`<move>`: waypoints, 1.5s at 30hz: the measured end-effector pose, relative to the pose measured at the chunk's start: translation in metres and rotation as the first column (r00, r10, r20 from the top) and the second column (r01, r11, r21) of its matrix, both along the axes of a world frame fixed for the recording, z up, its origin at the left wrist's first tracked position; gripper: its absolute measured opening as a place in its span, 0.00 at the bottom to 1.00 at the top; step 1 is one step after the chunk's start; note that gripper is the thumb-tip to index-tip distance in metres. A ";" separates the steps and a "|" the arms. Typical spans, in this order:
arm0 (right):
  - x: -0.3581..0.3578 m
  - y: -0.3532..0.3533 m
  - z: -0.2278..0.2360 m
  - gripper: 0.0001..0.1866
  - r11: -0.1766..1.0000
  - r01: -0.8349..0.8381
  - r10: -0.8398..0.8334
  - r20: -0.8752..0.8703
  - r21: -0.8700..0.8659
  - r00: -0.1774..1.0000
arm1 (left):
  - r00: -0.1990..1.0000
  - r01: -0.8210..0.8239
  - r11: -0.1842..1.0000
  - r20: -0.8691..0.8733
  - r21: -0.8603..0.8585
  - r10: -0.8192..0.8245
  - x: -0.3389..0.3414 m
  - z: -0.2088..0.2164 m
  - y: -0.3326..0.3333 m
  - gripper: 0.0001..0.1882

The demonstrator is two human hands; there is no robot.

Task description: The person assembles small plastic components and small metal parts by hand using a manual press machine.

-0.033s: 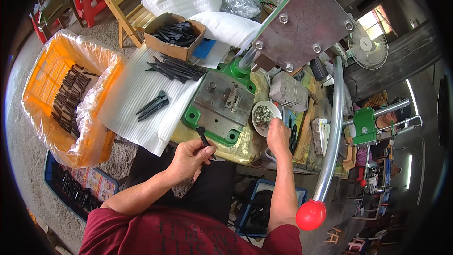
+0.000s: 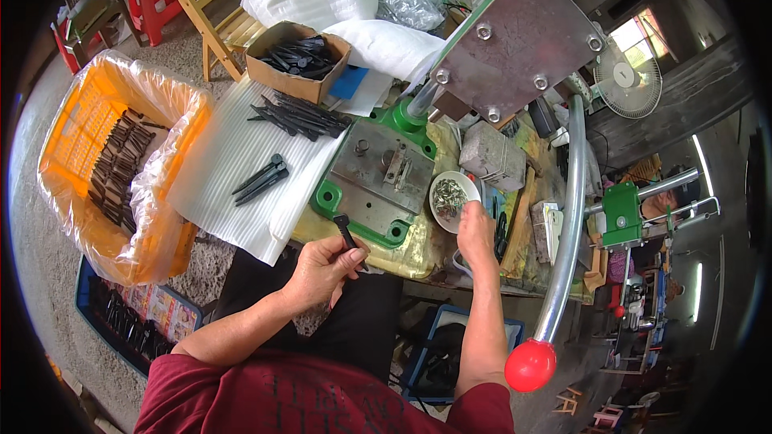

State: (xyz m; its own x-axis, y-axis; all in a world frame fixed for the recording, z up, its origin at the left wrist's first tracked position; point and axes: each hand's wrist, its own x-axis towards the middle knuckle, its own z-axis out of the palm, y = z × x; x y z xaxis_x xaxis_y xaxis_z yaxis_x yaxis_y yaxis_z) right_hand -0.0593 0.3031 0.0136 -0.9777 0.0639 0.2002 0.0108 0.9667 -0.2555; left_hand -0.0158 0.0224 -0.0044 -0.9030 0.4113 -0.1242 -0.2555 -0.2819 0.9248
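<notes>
Between the thumb and fingers of my left hand (image 2: 322, 269) is a slim black peg-like piece (image 2: 346, 231) with a broader head at its upper end. It is in front of the green-based press (image 2: 376, 169). My right hand (image 2: 476, 235) is at the near right rim of a white bowl (image 2: 441, 219) holding small shiny metal pieces (image 2: 449, 195). Its fingers are closed together, and their tips are hidden. Two similar black pieces (image 2: 261, 179) lie on white foam sheeting (image 2: 233, 217) to the left, with a larger pile (image 2: 297, 116) beyond them.
A cardboard box (image 2: 318, 83) of black pieces stands behind the pile. At left is an orange plastic-lined crate (image 2: 72, 137). The press's steel lever (image 2: 572, 217), tipped with a red ball (image 2: 530, 366), curves past my right arm. A stone block (image 2: 492, 157) sits beyond the bowl.
My right hand has shifted very slightly to the right at the bowl's rim. The left hand and the black piece in it have not visibly moved.
</notes>
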 end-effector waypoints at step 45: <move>0.070 -0.135 0.018 0.13 -0.009 -0.127 0.280 -0.125 -0.992 0.952 | 0.974 -0.109 0.872 0.226 0.477 -0.001 -0.006 0.019 0.001 0.10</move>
State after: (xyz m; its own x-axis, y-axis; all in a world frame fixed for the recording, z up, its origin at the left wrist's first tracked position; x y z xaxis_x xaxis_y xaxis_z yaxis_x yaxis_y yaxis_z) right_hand 0.0109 0.1681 0.0316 -0.9945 -0.0825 0.0642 -0.0416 -0.2505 -0.9672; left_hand -0.0220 0.0234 0.0145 -0.9000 0.4207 -0.1136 -0.4011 -0.6979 0.5933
